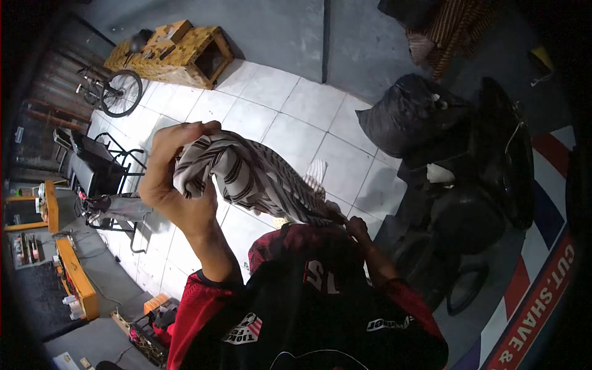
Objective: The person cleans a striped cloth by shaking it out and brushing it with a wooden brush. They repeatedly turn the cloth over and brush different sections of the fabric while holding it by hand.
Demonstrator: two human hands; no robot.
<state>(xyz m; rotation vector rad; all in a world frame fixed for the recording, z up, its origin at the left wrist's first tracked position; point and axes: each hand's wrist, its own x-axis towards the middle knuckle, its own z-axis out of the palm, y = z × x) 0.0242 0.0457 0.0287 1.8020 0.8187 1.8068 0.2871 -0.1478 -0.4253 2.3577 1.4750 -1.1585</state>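
Observation:
A striped grey-white and black cloth (246, 172) is stretched and bunched between my two hands, in front of my chest. My left hand (179, 166), raised at the left, has its fingers wrapped round the cloth's wide, folded end. Lower and farther right, my right hand (356, 228) is closed on the narrow, twisted end. Below the middle of the cloth, a lighter striped piece (316, 174) shows against the floor; whether it belongs to the same cloth I cannot tell.
White tiles (296, 135) cover the floor. A yellow patterned table (179, 65) and a bicycle (120, 94) stand at the upper left, with a black chair (98, 169) below. Black bags (413, 114) pile up at the right beside a barber sign (536, 296). Orange shelves (77, 277) hang at the lower left.

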